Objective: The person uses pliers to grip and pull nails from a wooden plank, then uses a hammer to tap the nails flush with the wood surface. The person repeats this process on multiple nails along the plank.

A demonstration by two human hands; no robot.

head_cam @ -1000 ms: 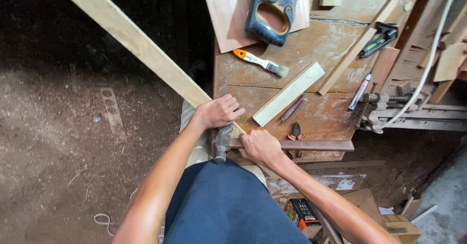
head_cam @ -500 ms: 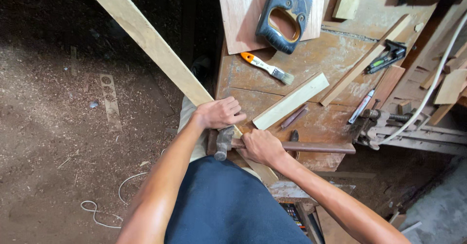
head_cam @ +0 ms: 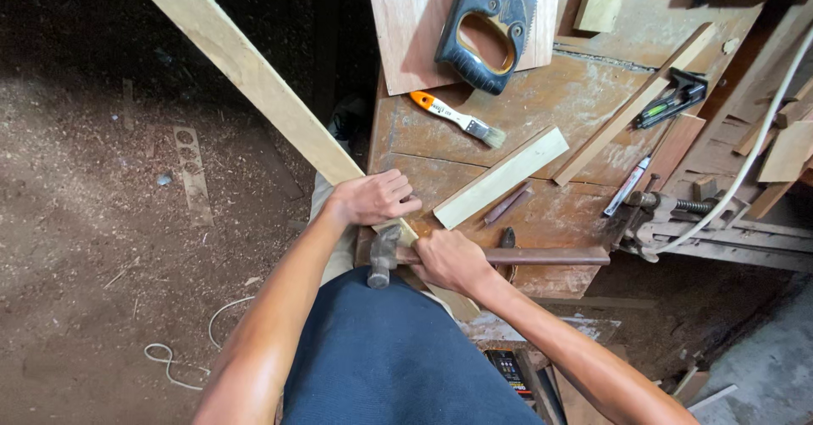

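Note:
A long pale wooden plank [head_cam: 246,69] runs from the upper left down to the edge of the workbench [head_cam: 584,112]. My left hand [head_cam: 373,196] presses on the plank near its lower end. My right hand [head_cam: 449,260] grips a hammer by its brown handle [head_cam: 542,256], close to the head. The steel hammer head [head_cam: 381,257] sits just left of the plank, below my left hand. The two hands are a few centimetres apart.
On the bench lie a hand saw with a dark handle [head_cam: 487,19] on a plywood sheet [head_cam: 406,27], an orange-handled brush [head_cam: 457,118], a short pale batten [head_cam: 500,177], wood strips and a vise [head_cam: 652,213]. Dirt floor [head_cam: 102,247] lies left, with a white cord [head_cam: 182,361].
The view has shifted slightly, so bench and plank sit lower and nearer. The hammer head has come into sight under my left hand. Both hands stay on plank and hammer.

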